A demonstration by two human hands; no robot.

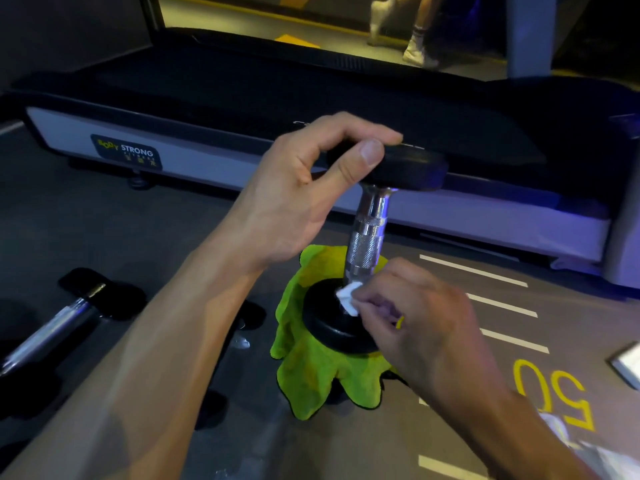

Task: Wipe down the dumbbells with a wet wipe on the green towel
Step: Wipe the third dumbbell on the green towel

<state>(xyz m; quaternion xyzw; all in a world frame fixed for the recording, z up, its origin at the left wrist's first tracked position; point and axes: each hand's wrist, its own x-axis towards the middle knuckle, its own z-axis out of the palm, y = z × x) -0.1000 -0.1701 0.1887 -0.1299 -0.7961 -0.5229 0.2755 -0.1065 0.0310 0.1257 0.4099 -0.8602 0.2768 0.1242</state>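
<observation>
Dumbbell is standing upright on the green towel. Left hand is gripping its top head; right hand fingers are pinching a wet wipe against the lower head.

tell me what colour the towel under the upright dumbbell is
Bright lime green towel with a thin dark edge, seen in the head view, the only view.

Dumbbell stands upright on towel, before treadmill.

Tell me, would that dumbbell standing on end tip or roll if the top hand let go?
Probably it would stay: the dumbbell stands on a broad flat head. The rumpled towel underneath could make it wobble, though. If it tipped, its round heads would likely let it roll.
</observation>
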